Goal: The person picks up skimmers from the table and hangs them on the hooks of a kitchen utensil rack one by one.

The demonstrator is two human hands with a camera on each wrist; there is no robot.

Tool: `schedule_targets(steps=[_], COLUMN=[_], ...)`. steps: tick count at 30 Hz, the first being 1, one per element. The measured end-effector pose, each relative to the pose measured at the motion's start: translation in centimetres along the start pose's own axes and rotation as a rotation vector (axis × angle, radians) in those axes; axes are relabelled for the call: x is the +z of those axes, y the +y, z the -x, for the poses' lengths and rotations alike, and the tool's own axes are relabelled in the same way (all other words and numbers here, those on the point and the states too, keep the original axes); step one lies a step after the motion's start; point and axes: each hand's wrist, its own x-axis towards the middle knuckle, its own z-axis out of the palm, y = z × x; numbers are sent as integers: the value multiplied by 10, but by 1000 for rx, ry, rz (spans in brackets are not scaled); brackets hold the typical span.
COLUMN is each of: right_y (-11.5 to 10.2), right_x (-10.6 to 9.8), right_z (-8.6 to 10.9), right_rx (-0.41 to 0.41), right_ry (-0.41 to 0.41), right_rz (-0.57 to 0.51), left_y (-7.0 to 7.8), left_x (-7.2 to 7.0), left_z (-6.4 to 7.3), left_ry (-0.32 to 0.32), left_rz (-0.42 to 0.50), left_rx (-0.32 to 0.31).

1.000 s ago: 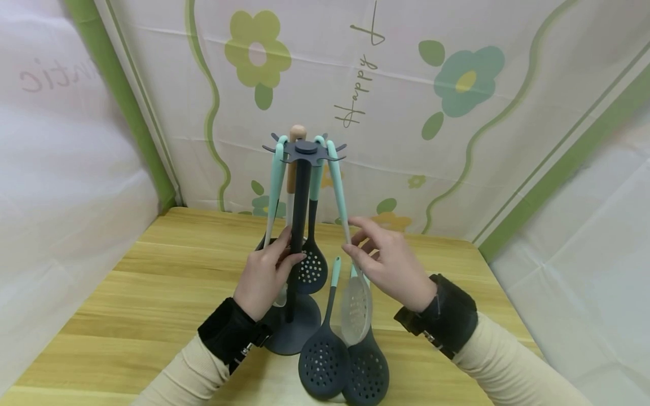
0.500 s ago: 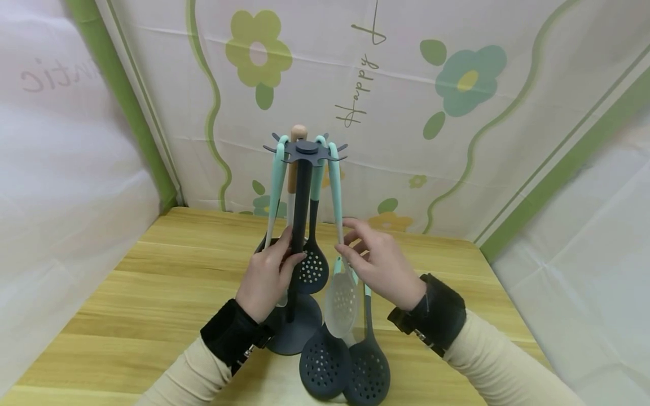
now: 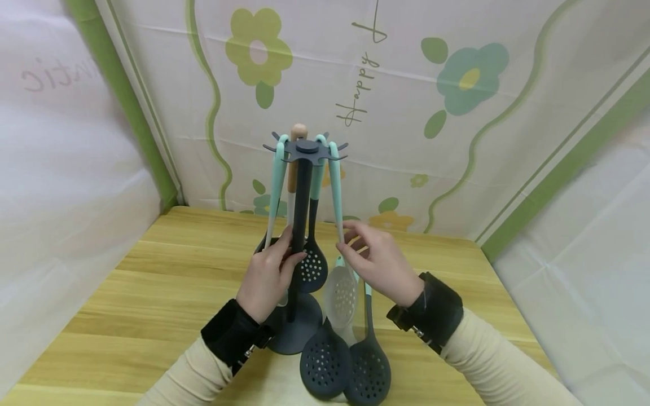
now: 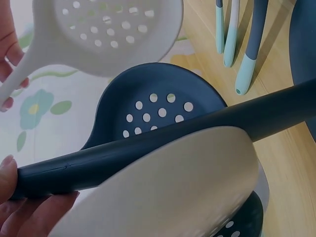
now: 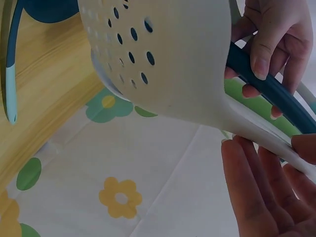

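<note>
A dark rotating-top utensil rack [image 3: 301, 203] stands upright on its round base, and my left hand [image 3: 266, 276] grips its pole. In my right hand [image 3: 383, 262], thumb and fingers pinch the shaft of a white skimmer [image 3: 341, 299] with a mint handle. Its handle top sits at a hook on the rack's right side. The right wrist view shows the same white skimmer [image 5: 163, 59] close up, its shaft between thumb and fingers. A dark skimmer [image 3: 313, 270] hangs behind the pole. Another pale utensil [image 4: 197, 173] hangs in front of the pole in the left wrist view.
Two dark skimmers, one left [image 3: 325, 361] and one right [image 3: 368, 372], lie on the wooden table [image 3: 152, 293] in front of the rack, partly over a pale utensil. A wooden-handled utensil [image 3: 293, 177] also hangs there. A flowered cloth [image 3: 396, 113] stands behind.
My right hand and the white skimmer have moved left toward the pole, and the skimmer hangs straighter. Its head has swung slightly upward. My left hand stays on the pole.
</note>
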Motion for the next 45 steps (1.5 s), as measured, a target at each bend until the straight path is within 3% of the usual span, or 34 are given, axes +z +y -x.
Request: schedule_targets(steps=[27, 45], right_y=[15, 43], right_x=[12, 13], right_z=[0, 16], right_rx=[18, 111], right_ry=[-5, -7], right_rz=[-18, 7], left_y=[0, 0], left_x=[1, 2], left_z=[0, 0], left_ry=[-10, -3], left_rz=[-3, -5], left_rx=[-15, -2])
